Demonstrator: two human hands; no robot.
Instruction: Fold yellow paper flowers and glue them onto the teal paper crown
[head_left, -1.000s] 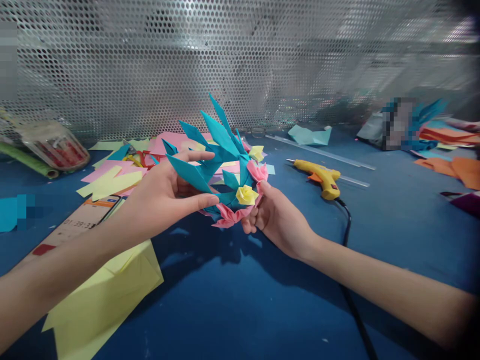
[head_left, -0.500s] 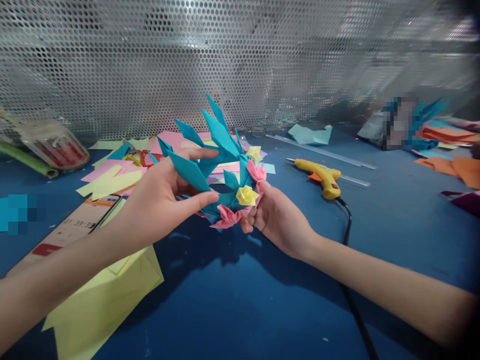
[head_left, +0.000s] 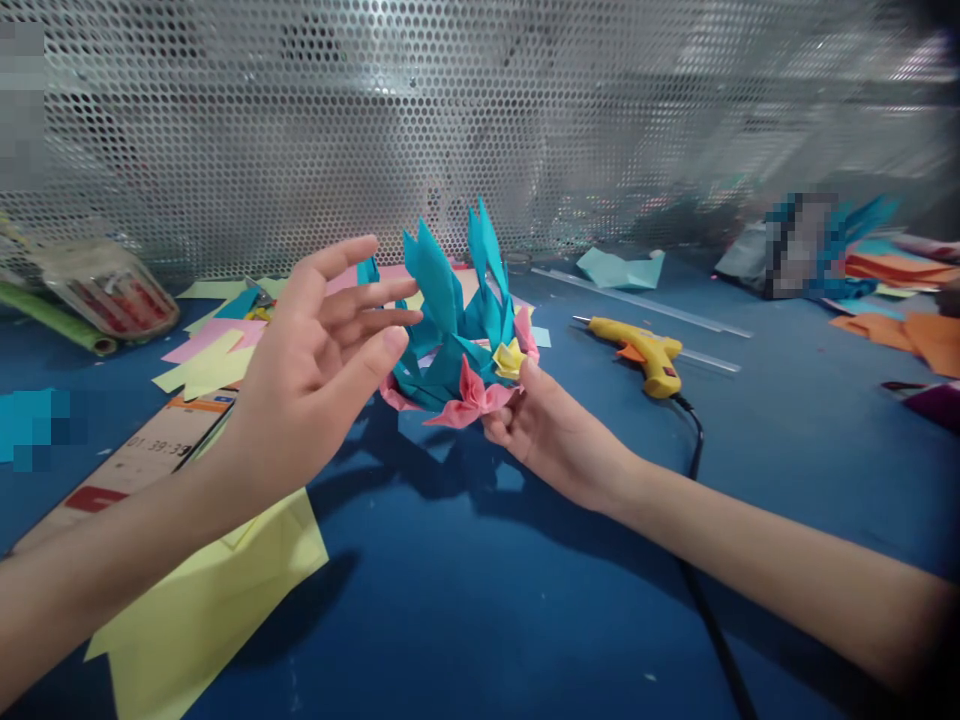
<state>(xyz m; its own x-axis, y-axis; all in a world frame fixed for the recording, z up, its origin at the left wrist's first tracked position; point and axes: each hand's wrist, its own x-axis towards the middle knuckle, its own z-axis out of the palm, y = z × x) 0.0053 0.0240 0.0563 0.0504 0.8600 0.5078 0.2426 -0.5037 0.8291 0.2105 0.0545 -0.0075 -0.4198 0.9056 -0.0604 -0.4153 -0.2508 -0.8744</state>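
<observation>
A blue folded-paper crown (head_left: 441, 300) with tall pointed leaves is held above the table. Around its lower edge sit pink paper flowers (head_left: 472, 398) and a yellow paper flower (head_left: 509, 360). My right hand (head_left: 559, 435) pinches the crown's lower right edge, thumb beside the yellow flower. At the crown's left side, my left hand (head_left: 307, 365) has its fingers apart and curved, gripping nothing. Whether its fingertips brush the blue leaves I cannot tell.
A yellow hot glue gun (head_left: 637, 350) lies to the right, its black cord (head_left: 701, 590) running toward me. Clear glue sticks (head_left: 645, 305) are behind it. On the left are a phone (head_left: 142, 450), yellow paper sheets (head_left: 217, 600) and a jar (head_left: 109, 285). A perforated metal panel (head_left: 480, 120) stands behind.
My left hand has let go of the crown and opened out to the left. The crown has turned in my right hand, its leaves now more upright.
</observation>
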